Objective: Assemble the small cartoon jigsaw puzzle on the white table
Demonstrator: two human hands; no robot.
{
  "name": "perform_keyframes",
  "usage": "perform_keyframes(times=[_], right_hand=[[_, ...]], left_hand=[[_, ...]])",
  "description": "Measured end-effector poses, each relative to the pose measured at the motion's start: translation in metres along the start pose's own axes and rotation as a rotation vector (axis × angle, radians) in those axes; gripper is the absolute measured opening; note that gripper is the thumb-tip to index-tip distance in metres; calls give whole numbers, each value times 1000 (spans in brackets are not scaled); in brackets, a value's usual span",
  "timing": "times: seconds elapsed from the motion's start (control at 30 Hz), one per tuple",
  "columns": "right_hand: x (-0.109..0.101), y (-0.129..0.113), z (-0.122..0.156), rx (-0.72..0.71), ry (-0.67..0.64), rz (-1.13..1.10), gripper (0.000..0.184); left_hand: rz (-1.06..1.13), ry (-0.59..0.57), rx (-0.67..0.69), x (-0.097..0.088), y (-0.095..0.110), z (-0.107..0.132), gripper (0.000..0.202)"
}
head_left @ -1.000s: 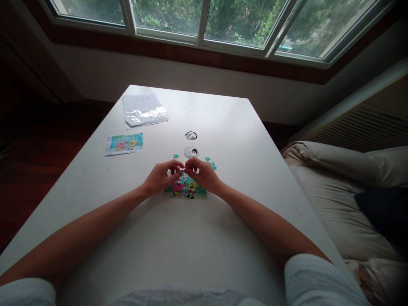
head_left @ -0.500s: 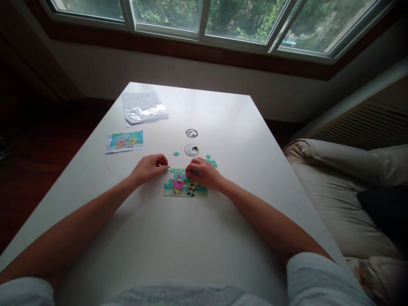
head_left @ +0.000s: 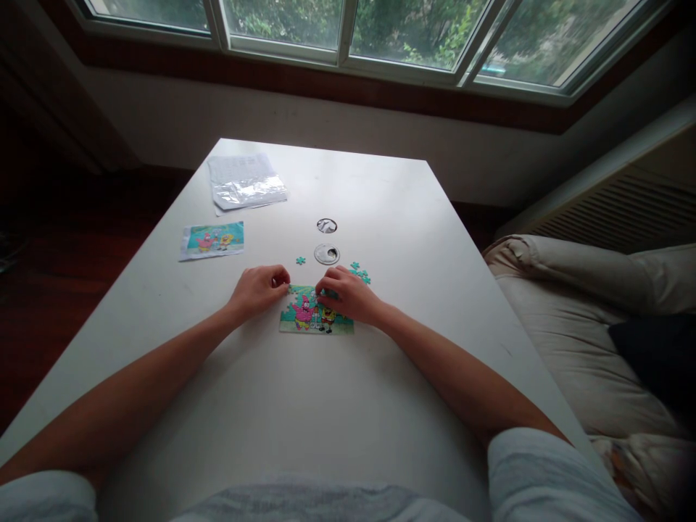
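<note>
A small jigsaw puzzle (head_left: 298, 325) with pink and yellow cartoon figures on a green ground lies flat on the white table. Gaps with a jagged edge show along its upper left. At that corner my left hand (head_left: 262, 288) is closed in a pinch on a small green puzzle piece, mostly hidden by the fingertips. Resting over the puzzle's upper right is my right hand (head_left: 351, 293), its fingers bent and a little apart, touching the picture and covering part of it; I see nothing held in it.
One loose green piece (head_left: 301, 260) lies above the puzzle, and several more loose pieces (head_left: 360, 272) are beyond my right hand. A printed picture sheet (head_left: 212, 241) and a clear plastic packet (head_left: 247, 183) lie at the left. Two round inserts, one nearer (head_left: 327, 254), are set in the tabletop (head_left: 380, 203).
My left hand has shifted slightly right, bringing its fingertips and the piece up to the puzzle's upper left corner. My right hand stays in about the same place.
</note>
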State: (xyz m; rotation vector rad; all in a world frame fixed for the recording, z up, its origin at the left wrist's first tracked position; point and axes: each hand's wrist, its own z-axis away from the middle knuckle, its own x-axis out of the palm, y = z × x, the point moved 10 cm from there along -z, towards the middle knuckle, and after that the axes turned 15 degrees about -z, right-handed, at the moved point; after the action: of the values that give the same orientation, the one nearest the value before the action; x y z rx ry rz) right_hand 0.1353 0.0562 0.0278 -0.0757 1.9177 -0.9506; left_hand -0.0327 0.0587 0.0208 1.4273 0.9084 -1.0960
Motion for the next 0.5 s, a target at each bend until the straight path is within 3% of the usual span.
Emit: perform_keyframes(times=[0.5], right_hand=[[1,1,0,-14,5,2,14]], left_hand=[[-35,42,106,-4,12,0,13]])
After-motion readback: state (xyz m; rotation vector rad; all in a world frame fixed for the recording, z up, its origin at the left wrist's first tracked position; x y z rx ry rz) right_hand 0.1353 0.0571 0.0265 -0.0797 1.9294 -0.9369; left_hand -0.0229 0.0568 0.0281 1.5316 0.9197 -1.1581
